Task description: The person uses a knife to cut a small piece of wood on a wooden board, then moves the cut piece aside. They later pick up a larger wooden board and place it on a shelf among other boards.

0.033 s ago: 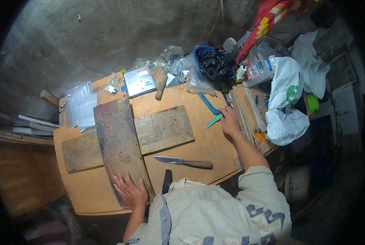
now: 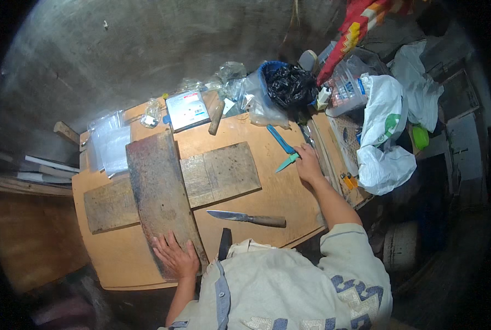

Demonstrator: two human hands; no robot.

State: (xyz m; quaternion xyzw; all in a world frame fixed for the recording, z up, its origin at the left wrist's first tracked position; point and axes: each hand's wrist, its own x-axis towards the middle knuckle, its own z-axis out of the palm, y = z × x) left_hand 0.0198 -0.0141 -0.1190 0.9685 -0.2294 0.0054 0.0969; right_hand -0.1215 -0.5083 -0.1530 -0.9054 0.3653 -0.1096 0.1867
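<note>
My left hand (image 2: 177, 257) lies flat with its fingers spread on the near end of a long, dark, worn wooden board (image 2: 158, 192). That board crosses on top of a second wooden board (image 2: 221, 175). At the right of the table, my right hand (image 2: 309, 165) has its fingertips on a small knife with a green blade (image 2: 287, 162). Its grip is partly hidden by the fingers. A blue strip-like piece (image 2: 280, 139) meets the knife by the fingertips; whether they are joined I cannot tell. A larger knife with a wooden handle (image 2: 266, 221) rests between my hands, its blade pointing left.
The wooden table (image 2: 113, 258) carries clear plastic bags (image 2: 111, 143), a white-and-blue box (image 2: 188, 111) and a wooden stick (image 2: 216, 118) at the back. A blue bin with a black bag (image 2: 292, 85) stands at the far right, beside a white sack (image 2: 385, 137). A red cloth (image 2: 341, 44) hangs above.
</note>
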